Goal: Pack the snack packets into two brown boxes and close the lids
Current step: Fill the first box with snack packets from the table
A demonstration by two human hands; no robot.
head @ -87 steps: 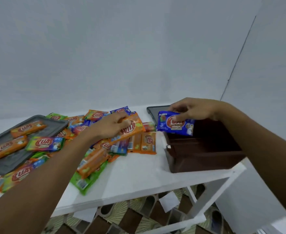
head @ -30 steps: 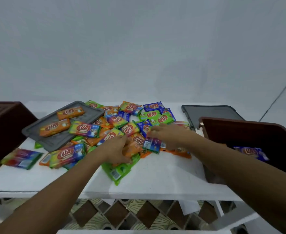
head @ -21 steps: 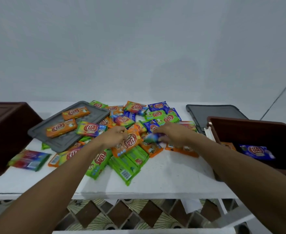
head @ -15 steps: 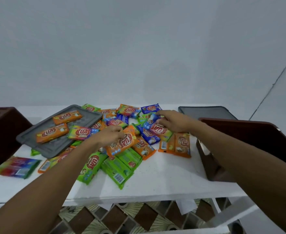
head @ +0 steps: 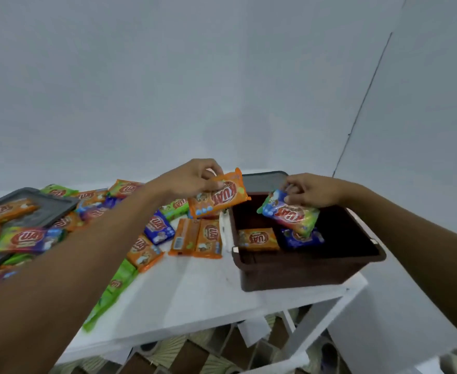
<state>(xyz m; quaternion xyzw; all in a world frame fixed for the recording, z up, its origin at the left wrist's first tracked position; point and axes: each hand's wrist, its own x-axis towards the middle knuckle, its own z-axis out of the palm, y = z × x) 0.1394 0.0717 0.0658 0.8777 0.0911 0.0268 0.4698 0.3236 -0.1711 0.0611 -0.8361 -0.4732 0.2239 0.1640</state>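
At the right end of the white counter [head: 208,292]: open brown box [head: 303,268], with an orange packet [head: 258,238] and a blue packet [head: 301,240] lying flat side by side on its floor. Left hand [head: 192,179] pinching a second orange packet [head: 219,197] above the box's left rim, long axis rising rightward. Right hand [head: 313,190] pinching a rainbow packet [head: 289,215] over the opening, long axis sloping down to the right. Loose packets [head: 154,228] heaped at left, some on a grey tray [head: 57,205].
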